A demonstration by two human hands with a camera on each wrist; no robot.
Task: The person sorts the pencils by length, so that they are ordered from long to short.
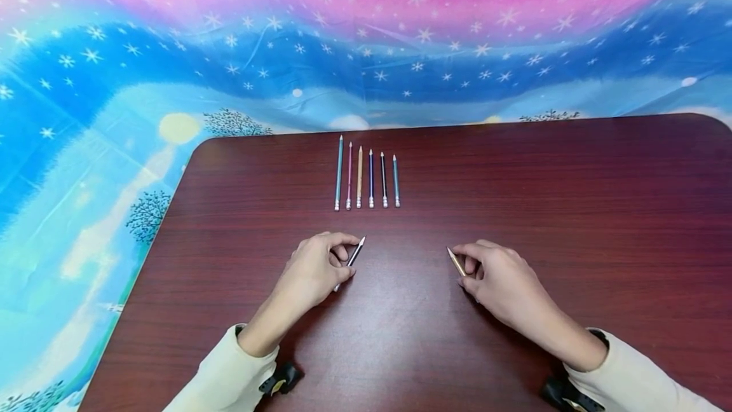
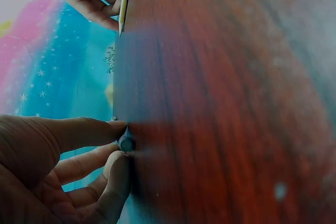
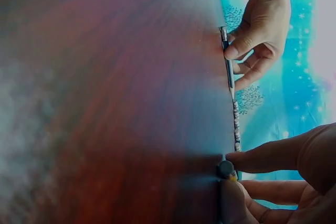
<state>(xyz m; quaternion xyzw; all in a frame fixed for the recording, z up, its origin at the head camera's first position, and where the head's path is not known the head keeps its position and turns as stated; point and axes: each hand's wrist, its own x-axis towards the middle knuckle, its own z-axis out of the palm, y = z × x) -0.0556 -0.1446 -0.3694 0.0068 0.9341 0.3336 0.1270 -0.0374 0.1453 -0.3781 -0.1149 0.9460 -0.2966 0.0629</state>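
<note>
My left hand (image 1: pixel 311 271) pinches a dark pencil (image 1: pixel 357 251) between thumb and fingers, its sharpened tip pointing away and to the right. Across from it, my right hand (image 1: pixel 509 280) pinches a yellow pencil (image 1: pixel 455 262), tip angled away and to the left. Both pencils are low at the tabletop; whether they touch it I cannot tell. In the right wrist view the dark pencil (image 3: pixel 230 72) shows its pale eraser end. Beyond the hands lies a row of pencils: long teal (image 1: pixel 340 173), pink (image 1: pixel 349 177), tan (image 1: pixel 359 177), dark blue (image 1: pixel 371 180), black (image 1: pixel 384 180) and short teal (image 1: pixel 396 182).
The row lies side by side, tips toward the far edge, lengths shrinking from left to right, eraser ends roughly level. Beneath everything is a reddish-brown wooden table (image 1: pixel 572 208). Behind it hangs a pink and blue snowflake-patterned cloth (image 1: pixel 366 43).
</note>
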